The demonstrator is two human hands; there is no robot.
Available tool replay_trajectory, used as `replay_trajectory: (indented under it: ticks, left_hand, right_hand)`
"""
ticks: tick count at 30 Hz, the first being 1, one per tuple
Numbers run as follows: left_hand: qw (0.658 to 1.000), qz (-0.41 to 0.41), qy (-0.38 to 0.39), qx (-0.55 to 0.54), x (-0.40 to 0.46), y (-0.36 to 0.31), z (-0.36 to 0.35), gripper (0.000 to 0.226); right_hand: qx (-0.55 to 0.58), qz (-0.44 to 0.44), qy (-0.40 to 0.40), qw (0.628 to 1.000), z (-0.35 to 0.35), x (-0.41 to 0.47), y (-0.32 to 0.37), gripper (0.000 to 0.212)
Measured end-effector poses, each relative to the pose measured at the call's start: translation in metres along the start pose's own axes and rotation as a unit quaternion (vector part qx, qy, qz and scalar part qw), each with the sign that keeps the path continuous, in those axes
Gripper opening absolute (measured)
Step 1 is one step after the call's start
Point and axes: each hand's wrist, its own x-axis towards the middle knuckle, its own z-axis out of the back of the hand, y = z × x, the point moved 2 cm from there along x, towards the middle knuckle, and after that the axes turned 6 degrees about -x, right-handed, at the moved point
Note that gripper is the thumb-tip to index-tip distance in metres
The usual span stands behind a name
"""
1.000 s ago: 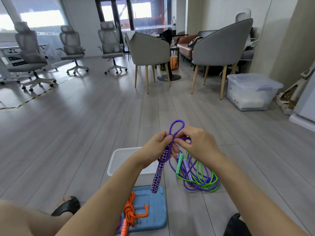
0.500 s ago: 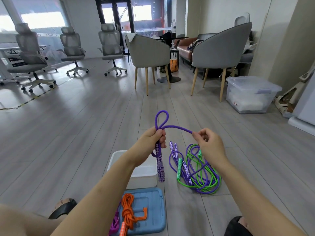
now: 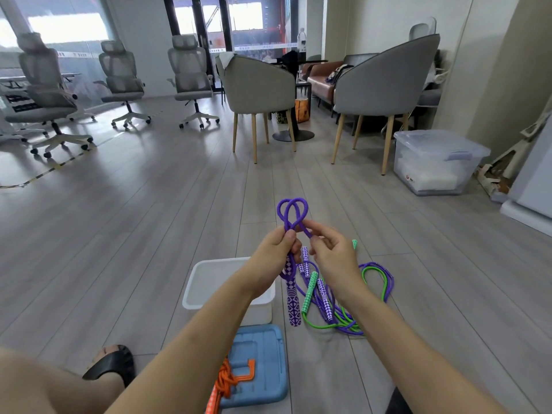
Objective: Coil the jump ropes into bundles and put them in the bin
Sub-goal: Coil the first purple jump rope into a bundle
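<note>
My left hand [image 3: 276, 258] grips a purple jump rope [image 3: 291, 215] where two loops stick up above the fist; its patterned purple handle [image 3: 292, 297] hangs below. My right hand [image 3: 331, 249] pinches the same rope just right of the loops. On the floor under my right wrist lies a tangle of purple and green ropes [image 3: 373, 282] with a green handle [image 3: 309, 291] and purple-white handles. The white bin [image 3: 203, 282] stands on the floor under my left forearm; its inside looks bare. An orange rope bundle [image 3: 225, 380] lies on the blue lid [image 3: 265, 363].
Two grey armchairs [image 3: 260, 85] and a small table stand ahead. Office chairs [image 3: 191, 73] line the left. A clear lidded storage box [image 3: 433, 159] sits at the right by the wall. My foot in a black sandal [image 3: 113, 363] rests at lower left.
My right hand, which had drawn the rope out to the right, came back to the left hand, and a second loop now stands above my left fist.
</note>
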Motion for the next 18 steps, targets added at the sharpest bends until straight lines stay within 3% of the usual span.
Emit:
replay_trajectory:
  ticks: [2,7,11,15,18]
  left_hand:
    - [1.000,0.004,-0.004,-0.021,-0.001,0.002,-0.004,0.028]
    - [0.996,0.005,-0.041,-0.078,0.000,0.006,-0.011,0.027]
    - [0.993,0.024,-0.071,-0.090,0.002,0.010,-0.005,0.022]
    - [0.976,0.006,-0.149,-0.157,0.012,0.004,0.019,0.025]
    - [0.949,-0.017,-0.194,-0.249,0.018,-0.005,0.042,0.025]
  right_hand:
    - [0.012,-0.001,0.017,1.000,-0.003,-0.002,0.001,0.052]
    - [0.011,-0.013,0.007,1.000,-0.003,-0.005,-0.003,0.014]
    - [-0.031,-0.024,-0.005,0.999,-0.004,-0.005,-0.003,0.011]
    - [-0.107,-0.016,0.109,0.988,-0.006,-0.004,0.003,0.005]
    - [-0.195,0.043,0.232,0.952,-0.005,-0.011,0.007,0.013]
